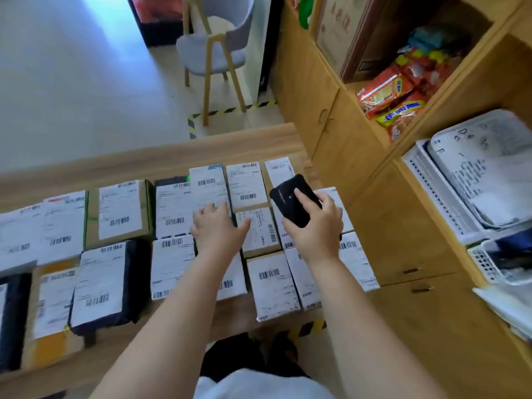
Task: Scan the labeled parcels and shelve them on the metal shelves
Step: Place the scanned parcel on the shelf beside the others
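Several labeled parcels lie side by side on a wooden table [138, 165], each with a white barcode label facing up. My left hand [217, 226] rests with straight fingers on a white-labeled parcel [207, 184] near the middle of the rows. My right hand [313, 223] grips a black handheld scanner [293, 198], index finger on its back, held just above the parcels at the right end. A small box [259, 230] sits between my two hands. A green light spot shows on a dark parcel [172, 208] left of my left hand.
A wooden cabinet [374, 174] stands close on the right, with snack packs [394, 99] on a shelf and white trays of papers [478, 174] lower down. A grey chair [216, 53] stands beyond the table. Black-and-yellow tape marks the floor.
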